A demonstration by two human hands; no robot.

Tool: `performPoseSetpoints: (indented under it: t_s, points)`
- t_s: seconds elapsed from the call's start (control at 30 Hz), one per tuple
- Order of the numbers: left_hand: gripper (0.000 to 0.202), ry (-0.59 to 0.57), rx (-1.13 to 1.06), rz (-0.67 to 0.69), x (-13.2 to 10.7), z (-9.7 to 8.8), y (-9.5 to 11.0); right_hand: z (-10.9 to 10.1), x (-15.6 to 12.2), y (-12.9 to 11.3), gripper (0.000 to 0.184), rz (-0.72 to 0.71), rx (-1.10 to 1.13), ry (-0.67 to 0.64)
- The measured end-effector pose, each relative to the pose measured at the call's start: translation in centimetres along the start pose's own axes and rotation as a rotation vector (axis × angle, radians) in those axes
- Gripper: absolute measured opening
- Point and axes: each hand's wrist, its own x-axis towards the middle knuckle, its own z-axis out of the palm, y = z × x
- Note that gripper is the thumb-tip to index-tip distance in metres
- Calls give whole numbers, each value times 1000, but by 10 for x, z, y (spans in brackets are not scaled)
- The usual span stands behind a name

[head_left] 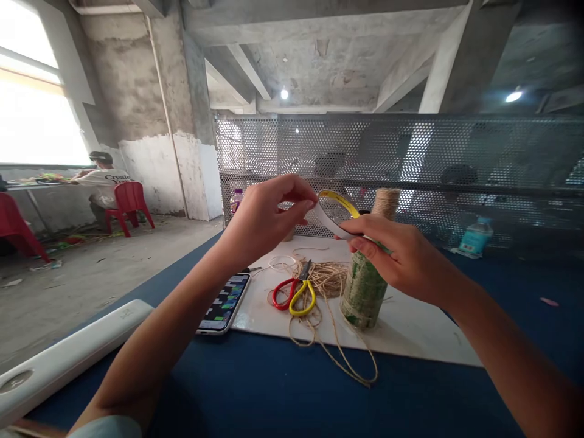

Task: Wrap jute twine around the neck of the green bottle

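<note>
My right hand (383,243) grips a narrow roll of tape (331,222), white outside with a yellow inner ring, in front of my chest. At the roll's left edge, the thumb and fingertips of my left hand (274,213) are pinched together on the tape. Just behind my right hand stands a green bottle (365,292), its neck wound with twine and its body partly covered. Scissors (298,292) with one red and one yellow handle lie half open below the hands. A tangle of brown twine (331,277) spreads behind them, with loose strands running forward.
Everything sits around a white board (410,331) on a blue table (255,389). A phone (224,304) with a lit screen lies left, beyond a long white device (77,359). A water bottle (477,237) stands right, before a perforated metal screen (401,152). A person (107,182) sits far left.
</note>
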Motion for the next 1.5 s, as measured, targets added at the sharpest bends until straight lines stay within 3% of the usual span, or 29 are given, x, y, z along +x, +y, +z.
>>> performPoseSetpoints:
  t_s: [0.33,0.67,0.87,1.13,1.33,1.5]
  points:
    - [14,104,318,263,-8,4,5,0,0,0,24,7,-26,38]
    - [10,134,334,196,-9,8,6,5,2,0,21,-75,-97,56]
    - [7,42,294,127,-11,0,14,5,-1,-5,23,-85,-169,97]
    - [4,-86,168,154,-19,-15,30,1,-3,-18,17,-71,-185,265]
    - [2,-217,115,183,-19,-14,31,1,-1,-24,15,137,-17,190]
    - [2,-248,139,228,-21,-9,31,-1,1,-25,17,254,159,169]
